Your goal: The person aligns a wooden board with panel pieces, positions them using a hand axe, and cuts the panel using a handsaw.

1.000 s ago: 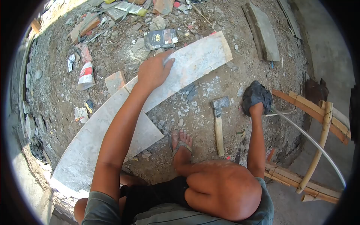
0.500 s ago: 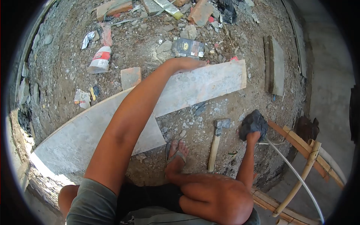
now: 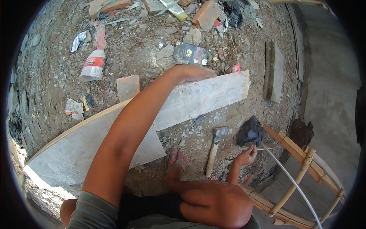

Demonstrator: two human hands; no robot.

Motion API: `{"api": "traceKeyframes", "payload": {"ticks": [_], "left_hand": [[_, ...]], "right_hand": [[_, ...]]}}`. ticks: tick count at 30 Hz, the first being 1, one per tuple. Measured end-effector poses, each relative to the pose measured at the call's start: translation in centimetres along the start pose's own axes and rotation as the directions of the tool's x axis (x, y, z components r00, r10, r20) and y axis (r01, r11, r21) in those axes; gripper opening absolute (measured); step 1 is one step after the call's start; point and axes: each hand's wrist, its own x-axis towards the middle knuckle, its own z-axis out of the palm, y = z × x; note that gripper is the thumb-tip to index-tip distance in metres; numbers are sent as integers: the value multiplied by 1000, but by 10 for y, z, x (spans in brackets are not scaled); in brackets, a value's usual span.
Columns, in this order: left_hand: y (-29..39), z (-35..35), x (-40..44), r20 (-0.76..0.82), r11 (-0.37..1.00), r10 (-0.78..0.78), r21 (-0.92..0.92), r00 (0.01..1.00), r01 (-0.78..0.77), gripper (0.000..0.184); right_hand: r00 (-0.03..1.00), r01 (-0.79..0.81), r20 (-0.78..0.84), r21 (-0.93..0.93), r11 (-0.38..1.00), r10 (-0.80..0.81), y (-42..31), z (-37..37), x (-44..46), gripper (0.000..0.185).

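Head view shows, at left, the wide pale board (image 3: 72,150) on the ground (image 3: 129,47), its outer end very bright near the dark lens border. The left forearm (image 3: 137,114) covers part of it and part of the narrow pale board (image 3: 207,93) to its right. The left hand (image 3: 195,72) is at the upper edge of the narrow board, fingers extended; its underside is hidden, so I cannot tell if it grips. The hammer (image 3: 212,157) lies next. At right, the right hand (image 3: 246,155) has curled fingers just below the black plastic bag (image 3: 250,132); whether it pinches something is unclear.
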Motion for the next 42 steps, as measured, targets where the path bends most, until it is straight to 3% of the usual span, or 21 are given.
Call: {"api": "traceKeyframes", "payload": {"ticks": [2,4,7,10,11,13,14,16,17,19,22,26,28,29,31,32,34,37,42], "left_hand": [[-6,4,5,6,997,76,20,997,-76,77],[-7,6,4,17,995,80,-58,997,-79,75],[-1,4,-1,18,983,82,-164,996,-78,70],[11,4,-13,-6,987,76,-139,997,-76,68],[9,5,-12,-1,987,74,-140,997,-73,68],[4,6,-7,3,980,99,-173,995,-97,66],[1,8,-5,10,981,99,-169,995,-96,66],[1,11,-6,-69,974,112,-188,991,-124,64],[0,11,-7,-67,975,111,-184,992,-122,64],[6,11,-14,-95,980,72,-181,993,-89,63],[8,11,-15,-136,989,73,-121,988,-90,60],[18,19,-27,-265,993,114,-1,958,-119,49],[37,40,-54,-661,980,167,193,732,-49,37],[37,50,-59,-658,979,171,199,733,-50,37],[33,65,-63,-713,911,411,337,568,-237,25],[29,68,-62,-714,911,411,338,567,-236,25],[26,74,-63,-628,745,661,618,411,-253,24],[33,85,-72,-576,693,671,712,466,-117,18],[32,99,-61,-620,722,650,684,439,-104,18]], "right_hand": [[979,89,165,162,983,-116,-54,15,1,29],[901,290,262,225,930,-344,-97,41,5,19],[777,169,504,410,896,-377,-158,71,-1,19],[602,73,661,515,854,-449,-215,99,-21,17],[603,72,662,510,857,-445,-227,109,-29,17],[551,-165,739,552,817,-388,-243,125,-43,16],[557,-166,736,552,817,-384,-243,131,-46,16],[429,-304,855,441,844,-292,-242,142,-50,15],[432,-307,854,442,843,-291,-239,148,-54,15],[512,-108,770,498,860,-382,-232,158,-61,15],[570,-35,713,518,855,-408,-228,165,-68,15],[567,112,681,493,863,-463,-240,157,-72,14],[548,101,668,545,833,-503,-244,154,-72,14],[553,99,665,546,832,-503,-242,154,-71,14],[559,103,661,545,832,-501,-241,155,-73,14],[558,102,661,546,831,-502,-240,154,-73,14],[545,153,668,515,844,-507,-245,147,-75,13],[508,277,595,572,772,-622,-243,150,-74,14],[486,313,577,586,747,-656,-246,148,-73,13]]}}
